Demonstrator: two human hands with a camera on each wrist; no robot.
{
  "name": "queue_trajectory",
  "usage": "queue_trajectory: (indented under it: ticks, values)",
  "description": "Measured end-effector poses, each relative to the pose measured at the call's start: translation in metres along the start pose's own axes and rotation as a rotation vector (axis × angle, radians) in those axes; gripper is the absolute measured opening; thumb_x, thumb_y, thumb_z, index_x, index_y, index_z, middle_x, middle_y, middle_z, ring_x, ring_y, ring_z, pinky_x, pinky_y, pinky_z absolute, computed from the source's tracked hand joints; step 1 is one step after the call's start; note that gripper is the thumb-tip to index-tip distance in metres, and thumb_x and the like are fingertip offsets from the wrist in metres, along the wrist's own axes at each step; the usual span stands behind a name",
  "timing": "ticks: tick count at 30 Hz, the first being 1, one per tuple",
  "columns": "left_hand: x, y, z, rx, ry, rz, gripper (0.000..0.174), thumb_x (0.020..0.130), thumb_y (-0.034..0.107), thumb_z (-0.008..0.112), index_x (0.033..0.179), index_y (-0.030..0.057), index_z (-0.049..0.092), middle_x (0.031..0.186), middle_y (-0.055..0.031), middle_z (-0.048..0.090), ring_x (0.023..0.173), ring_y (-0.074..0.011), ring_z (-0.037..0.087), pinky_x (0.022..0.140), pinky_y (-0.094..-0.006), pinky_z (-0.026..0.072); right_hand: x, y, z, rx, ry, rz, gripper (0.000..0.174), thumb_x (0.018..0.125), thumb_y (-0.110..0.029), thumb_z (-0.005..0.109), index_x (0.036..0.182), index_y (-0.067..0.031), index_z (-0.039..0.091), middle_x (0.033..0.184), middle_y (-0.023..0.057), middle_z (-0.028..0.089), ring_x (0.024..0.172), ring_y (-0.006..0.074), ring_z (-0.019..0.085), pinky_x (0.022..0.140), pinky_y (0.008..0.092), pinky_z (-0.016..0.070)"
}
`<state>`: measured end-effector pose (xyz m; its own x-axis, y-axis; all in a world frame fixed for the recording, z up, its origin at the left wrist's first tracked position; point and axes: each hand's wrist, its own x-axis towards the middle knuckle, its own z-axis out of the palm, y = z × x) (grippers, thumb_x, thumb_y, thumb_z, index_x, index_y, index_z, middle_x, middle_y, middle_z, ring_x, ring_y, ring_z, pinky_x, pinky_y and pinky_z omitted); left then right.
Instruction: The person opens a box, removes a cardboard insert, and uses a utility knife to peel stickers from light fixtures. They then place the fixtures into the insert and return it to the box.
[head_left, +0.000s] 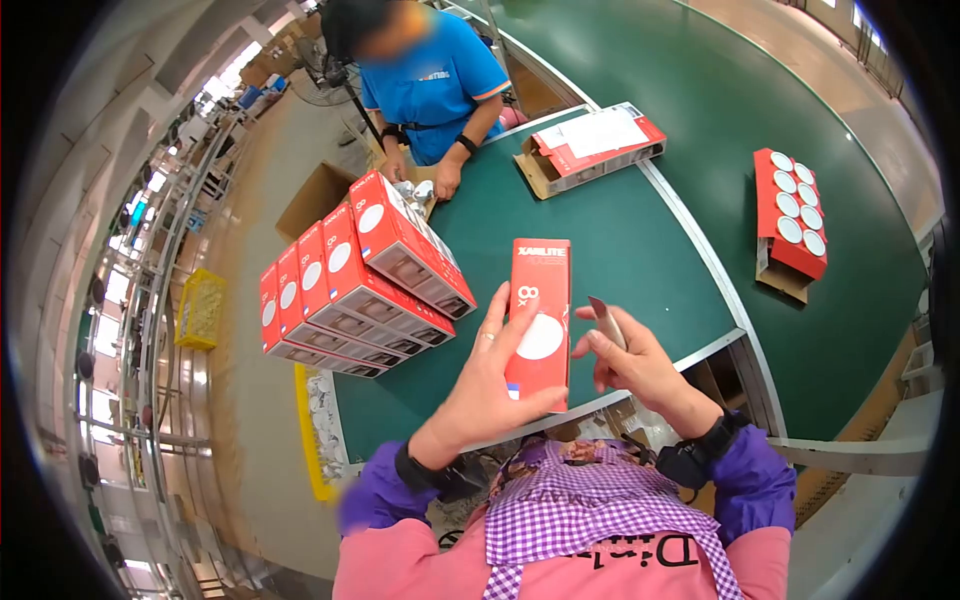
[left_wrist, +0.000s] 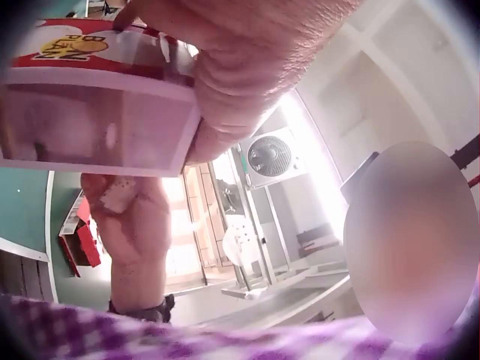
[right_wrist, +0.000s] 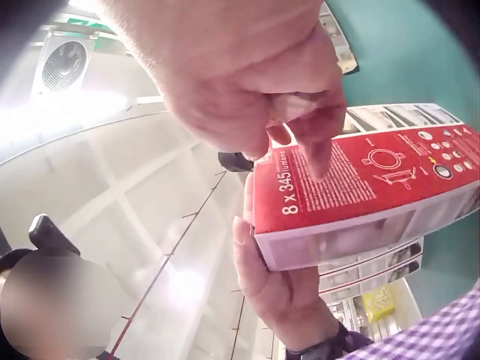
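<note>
A long red box (head_left: 541,330) marked XANLITE stands out in the head view, its printed side panel (right_wrist: 337,176) showing in the right wrist view. My left hand (head_left: 475,385) grips it, the thumb at the near end and the fingers along its left side. That hand (left_wrist: 247,60) covers part of the box (left_wrist: 97,120) in the left wrist view. Right of the box, my right hand (head_left: 640,365) pinches a small pale object with a dark, pointed tip (head_left: 606,322); what it is I cannot tell. One right-hand finger (right_wrist: 320,157) extends over the box's side panel; contact is unclear.
Several red boxes (head_left: 340,270) stand stacked at left. Across the green table (head_left: 480,220), a person in a blue shirt (head_left: 435,90) handles small items beside a carton (head_left: 315,200). An open box (head_left: 595,150) lies at the back, another with white discs (head_left: 790,215) at right.
</note>
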<state>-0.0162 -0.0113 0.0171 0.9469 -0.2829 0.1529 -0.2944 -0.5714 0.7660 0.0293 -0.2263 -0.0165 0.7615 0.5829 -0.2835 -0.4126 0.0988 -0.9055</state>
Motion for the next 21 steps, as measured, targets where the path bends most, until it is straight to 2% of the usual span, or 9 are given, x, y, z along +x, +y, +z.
queue_trajectory:
  ticks: [1,2,4,5,10,12,14,21]
  values:
    - [0.006,-0.006,-0.009,-0.067,-0.055,0.003,0.089,0.068,0.027,0.077,0.143,0.0098,0.033,0.151,-0.0240,0.013,0.138,-0.0350,0.023,0.109,-0.0401,0.0236,0.007,0.004,0.003,-0.070,0.067,-0.099,0.036,0.097,-0.031,0.049,0.122,-0.0057,0.043,0.095,0.0046,0.058,0.054,0.0067,0.052,0.046,0.0196,0.0373]
    - [0.010,-0.012,-0.020,-0.099,-0.122,0.009,0.085,0.071,0.026,0.074,0.144,0.0084,0.032,0.150,-0.0234,0.018,0.139,-0.0318,0.023,0.110,-0.0386,0.0226,0.012,0.005,0.003,-0.071,0.052,-0.101,0.036,0.097,-0.031,0.049,0.122,-0.0057,0.043,0.095,0.0046,0.058,0.054,0.0067,0.052,0.046,0.0196,0.0373]
    - [0.014,-0.019,-0.036,-0.018,-0.112,-0.059,0.079,0.074,0.021,0.070,0.142,0.0054,0.034,0.148,-0.0231,0.024,0.139,-0.0303,0.023,0.110,-0.0371,0.0215,0.020,0.003,0.001,-0.051,0.082,-0.147,0.032,0.098,-0.029,0.046,0.122,-0.0074,0.042,0.086,0.0018,0.057,0.057,0.0061,0.051,0.045,0.0179,0.0351]
    - [0.014,-0.016,-0.037,0.018,-0.036,-0.114,0.073,0.075,0.016,0.066,0.140,0.0017,0.035,0.146,-0.0224,0.030,0.139,-0.0299,0.024,0.110,-0.0356,0.0214,0.020,-0.003,0.003,-0.057,0.074,-0.123,0.030,0.099,-0.029,0.044,0.118,-0.0063,0.045,0.080,-0.0001,0.055,0.057,0.0057,0.051,0.045,0.0188,0.0347]
    - [0.018,-0.026,-0.058,0.059,-0.027,-0.141,0.071,0.075,0.014,0.064,0.138,-0.0020,0.036,0.145,-0.0235,0.030,0.137,-0.0298,0.027,0.110,-0.0346,0.0225,0.033,-0.016,0.009,-0.050,0.020,-0.092,0.029,0.098,-0.030,0.043,0.109,-0.0046,0.051,0.075,0.0009,0.057,0.054,0.0069,0.050,0.044,0.0201,0.0342]
    - [0.021,-0.032,-0.066,0.215,-0.056,-0.118,0.076,0.072,0.019,0.064,0.137,-0.0048,0.035,0.144,-0.0282,0.028,0.130,-0.0379,0.037,0.106,-0.0352,0.0310,0.038,-0.024,0.014,-0.063,0.017,-0.093,0.029,0.098,-0.031,0.043,0.106,-0.0041,0.052,0.072,0.0015,0.057,0.053,0.0074,0.050,0.043,0.0205,0.0343]
    - [0.024,-0.030,-0.069,0.191,-0.050,-0.150,0.075,0.070,0.020,0.064,0.136,-0.0056,0.036,0.142,-0.0284,0.031,0.130,-0.0378,0.037,0.106,-0.0351,0.0314,0.045,-0.033,0.021,-0.111,0.034,-0.040,0.027,0.098,-0.028,0.042,0.101,-0.0029,0.052,0.066,0.0027,0.058,0.046,0.0094,0.048,0.042,0.0228,0.0367]
    - [0.024,-0.028,-0.067,0.215,-0.011,-0.145,0.075,0.068,0.022,0.063,0.132,-0.0088,0.040,0.137,-0.0286,0.038,0.125,-0.0375,0.043,0.104,-0.0342,0.0354,0.068,-0.035,0.040,-0.146,0.028,-0.023,0.024,0.096,-0.024,0.043,0.098,-0.0015,0.051,0.065,0.0044,0.059,0.044,0.0103,0.049,0.040,0.0243,0.0366]
